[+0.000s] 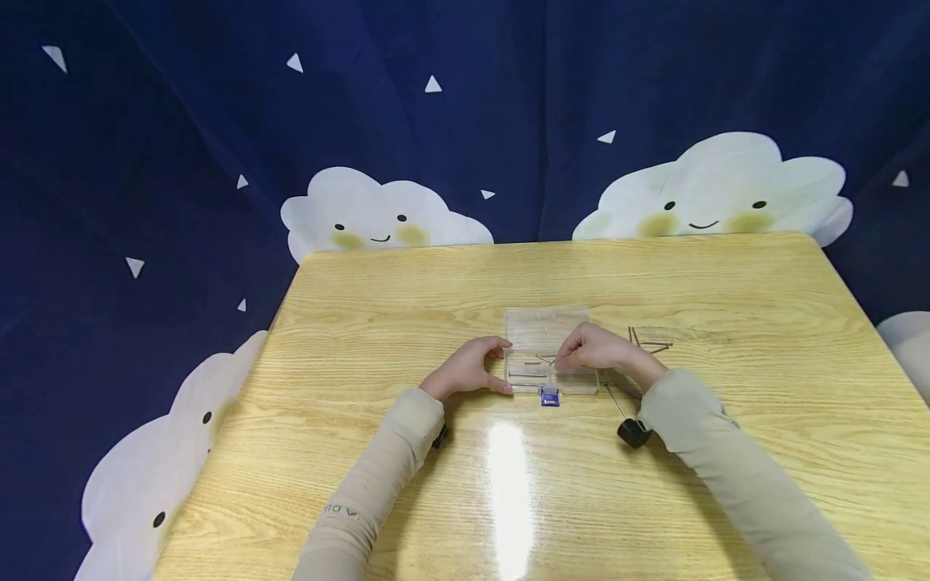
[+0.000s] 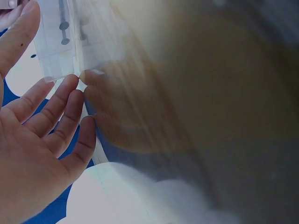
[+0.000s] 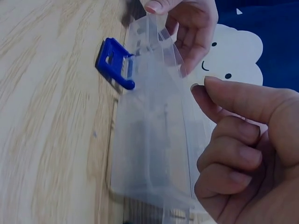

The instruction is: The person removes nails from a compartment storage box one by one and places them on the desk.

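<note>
Here | clear box (image 1: 579,382) | against left fingers (image 2: 67,120) | beneath right fingers (image 3: 231,156)

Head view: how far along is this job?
Done, seemingly: the lid is open and some nails lie in the clear box. In hand: the left hand holds the box; the right hand is above it, what its grip holds is unclear. Left, probably: the loose nails on the table, then closing the lid.

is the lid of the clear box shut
No, in the head view the lid lies folded back beyond the clear box, leaving its compartments uncovered.
</note>
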`<state>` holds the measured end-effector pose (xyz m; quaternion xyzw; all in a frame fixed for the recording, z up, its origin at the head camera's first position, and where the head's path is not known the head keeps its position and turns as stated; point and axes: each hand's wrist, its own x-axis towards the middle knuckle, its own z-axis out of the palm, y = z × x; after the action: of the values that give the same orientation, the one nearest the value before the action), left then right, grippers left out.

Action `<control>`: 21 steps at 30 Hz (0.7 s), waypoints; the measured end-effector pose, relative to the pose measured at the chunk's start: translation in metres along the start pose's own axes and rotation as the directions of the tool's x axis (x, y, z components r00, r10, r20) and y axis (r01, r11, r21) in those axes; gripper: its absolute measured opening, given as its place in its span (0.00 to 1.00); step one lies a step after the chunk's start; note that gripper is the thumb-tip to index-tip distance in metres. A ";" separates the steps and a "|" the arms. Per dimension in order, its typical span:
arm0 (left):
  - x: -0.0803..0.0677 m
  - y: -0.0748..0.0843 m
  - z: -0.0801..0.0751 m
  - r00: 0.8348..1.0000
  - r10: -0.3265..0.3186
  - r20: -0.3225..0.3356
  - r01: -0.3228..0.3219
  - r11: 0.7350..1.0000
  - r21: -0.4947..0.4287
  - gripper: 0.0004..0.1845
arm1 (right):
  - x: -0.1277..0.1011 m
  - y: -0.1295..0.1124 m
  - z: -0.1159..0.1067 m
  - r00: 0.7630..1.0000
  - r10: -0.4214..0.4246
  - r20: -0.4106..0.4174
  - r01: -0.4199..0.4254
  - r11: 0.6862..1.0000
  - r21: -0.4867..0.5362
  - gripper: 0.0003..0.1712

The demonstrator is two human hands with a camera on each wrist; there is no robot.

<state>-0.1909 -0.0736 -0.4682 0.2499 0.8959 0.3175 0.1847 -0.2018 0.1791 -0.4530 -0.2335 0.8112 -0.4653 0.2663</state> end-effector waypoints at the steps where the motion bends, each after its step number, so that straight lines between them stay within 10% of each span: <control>1: 0.000 0.000 0.000 1.000 0.001 0.000 -0.001 1.000 0.001 0.40 | 0.002 0.000 0.001 1.000 0.000 0.003 0.000 1.000 0.004 0.07; 21: 0.000 -0.002 0.000 1.000 0.011 -0.001 -0.011 1.000 -0.012 0.40 | 0.038 -0.022 0.021 0.990 0.110 0.090 -0.102 0.991 -0.088 0.05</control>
<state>-0.1918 -0.0749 -0.4691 0.2538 0.8927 0.3239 0.1838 -0.2133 0.1319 -0.4507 -0.2227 0.8275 -0.4049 0.3188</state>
